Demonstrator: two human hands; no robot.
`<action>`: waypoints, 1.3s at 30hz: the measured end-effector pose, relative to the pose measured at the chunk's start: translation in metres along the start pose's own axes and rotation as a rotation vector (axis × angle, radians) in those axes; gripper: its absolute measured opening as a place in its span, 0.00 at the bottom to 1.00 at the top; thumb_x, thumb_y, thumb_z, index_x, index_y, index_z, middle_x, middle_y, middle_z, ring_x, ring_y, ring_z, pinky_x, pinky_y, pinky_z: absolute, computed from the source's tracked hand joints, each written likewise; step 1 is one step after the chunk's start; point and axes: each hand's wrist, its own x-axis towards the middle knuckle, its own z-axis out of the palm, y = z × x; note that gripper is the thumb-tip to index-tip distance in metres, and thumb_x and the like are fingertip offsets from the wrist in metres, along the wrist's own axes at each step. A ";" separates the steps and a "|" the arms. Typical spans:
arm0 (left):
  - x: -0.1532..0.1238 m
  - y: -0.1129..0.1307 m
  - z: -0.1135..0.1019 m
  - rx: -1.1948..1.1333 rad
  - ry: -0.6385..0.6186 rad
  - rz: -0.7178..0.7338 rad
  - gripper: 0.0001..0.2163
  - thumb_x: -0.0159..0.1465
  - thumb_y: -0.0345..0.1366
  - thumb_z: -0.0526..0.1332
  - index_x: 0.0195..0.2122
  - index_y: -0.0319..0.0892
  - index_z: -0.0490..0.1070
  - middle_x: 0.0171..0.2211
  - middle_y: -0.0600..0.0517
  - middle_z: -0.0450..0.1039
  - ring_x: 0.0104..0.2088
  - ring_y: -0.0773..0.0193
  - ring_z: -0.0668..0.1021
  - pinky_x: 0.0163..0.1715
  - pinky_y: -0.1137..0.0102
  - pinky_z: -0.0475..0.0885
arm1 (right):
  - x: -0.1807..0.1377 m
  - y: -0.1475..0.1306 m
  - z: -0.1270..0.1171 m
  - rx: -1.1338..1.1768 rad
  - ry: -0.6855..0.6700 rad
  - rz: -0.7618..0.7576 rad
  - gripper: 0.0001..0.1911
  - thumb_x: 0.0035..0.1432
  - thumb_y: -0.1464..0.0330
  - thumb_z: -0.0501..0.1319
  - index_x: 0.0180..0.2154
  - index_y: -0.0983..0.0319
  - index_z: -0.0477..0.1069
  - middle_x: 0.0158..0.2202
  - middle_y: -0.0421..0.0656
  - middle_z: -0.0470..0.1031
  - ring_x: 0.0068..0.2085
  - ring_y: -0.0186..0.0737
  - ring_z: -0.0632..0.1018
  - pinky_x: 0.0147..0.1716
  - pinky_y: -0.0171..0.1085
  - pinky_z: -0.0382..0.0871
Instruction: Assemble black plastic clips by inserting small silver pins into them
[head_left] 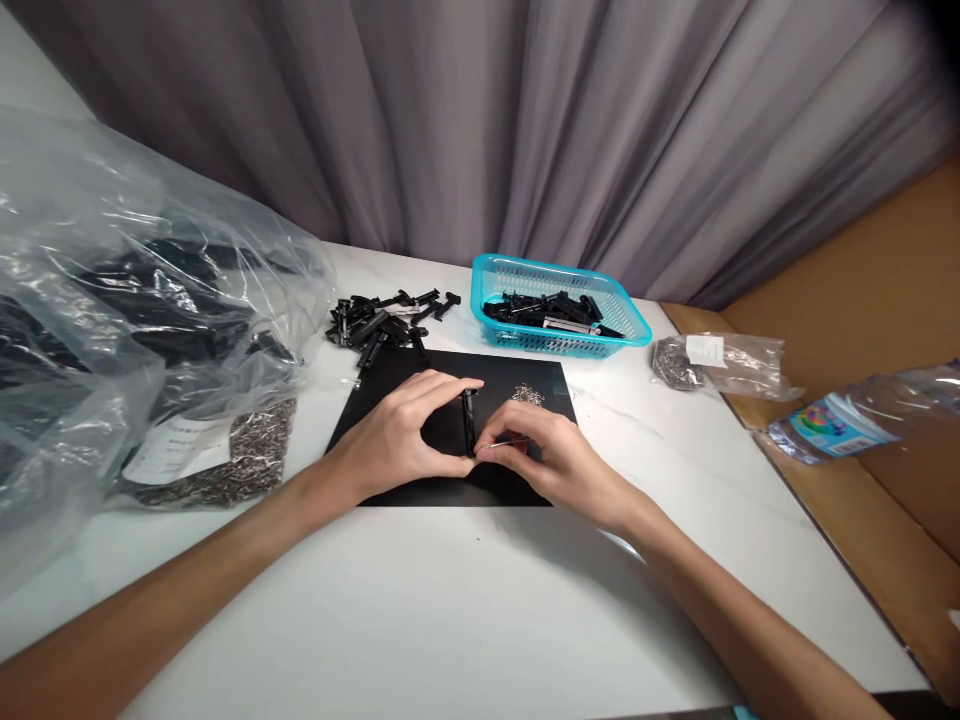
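My left hand (409,430) grips a slim black plastic part (469,420) lengthwise, with a finger at its far end and the thumb at its near end. Close by on the right, my right hand (536,445) pinches a thin metal piece (496,444) whose tip is at the near end of the black part. Whether that piece is a pin or a tool, I cannot tell. Both hands are over a black mat (450,492). Just beyond my right hand lies a small heap of tiny metal pieces (527,395) on the mat.
A pile of black plastic parts (382,325) lies behind the mat, left of a blue basket (637,325) with similar parts. Large clear bags (150,290) and a bag of metal pieces (255,450) fill the left. A smaller bag (679,362) and a plastic bottle (840,425) are right.
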 end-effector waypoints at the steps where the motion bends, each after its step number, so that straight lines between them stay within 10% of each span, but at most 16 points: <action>1: 0.000 0.000 0.000 0.000 0.004 -0.006 0.30 0.53 0.34 0.74 0.59 0.40 0.71 0.50 0.45 0.78 0.51 0.52 0.80 0.53 0.58 0.78 | 0.000 -0.001 0.000 0.002 0.005 -0.004 0.06 0.71 0.71 0.61 0.39 0.59 0.75 0.39 0.40 0.77 0.40 0.38 0.76 0.42 0.37 0.69; 15: 0.000 0.006 0.002 0.022 -0.032 0.104 0.30 0.54 0.31 0.73 0.59 0.39 0.70 0.47 0.46 0.79 0.48 0.53 0.79 0.53 0.57 0.77 | 0.000 0.006 -0.006 -0.137 -0.148 -0.150 0.07 0.73 0.71 0.58 0.43 0.58 0.76 0.44 0.42 0.80 0.46 0.41 0.77 0.49 0.42 0.70; 26: 0.000 0.003 0.003 0.062 0.009 0.184 0.29 0.55 0.28 0.71 0.58 0.37 0.69 0.46 0.44 0.78 0.47 0.53 0.79 0.48 0.59 0.79 | 0.003 0.009 0.004 0.204 0.011 0.179 0.13 0.61 0.60 0.71 0.39 0.60 0.73 0.38 0.39 0.79 0.34 0.35 0.74 0.34 0.35 0.67; 39: 0.001 0.000 0.002 0.089 0.051 0.170 0.26 0.53 0.33 0.74 0.53 0.38 0.71 0.40 0.46 0.78 0.42 0.53 0.79 0.43 0.61 0.79 | 0.002 0.009 -0.003 0.217 -0.052 0.121 0.08 0.64 0.61 0.70 0.37 0.60 0.80 0.36 0.40 0.80 0.36 0.37 0.77 0.35 0.36 0.67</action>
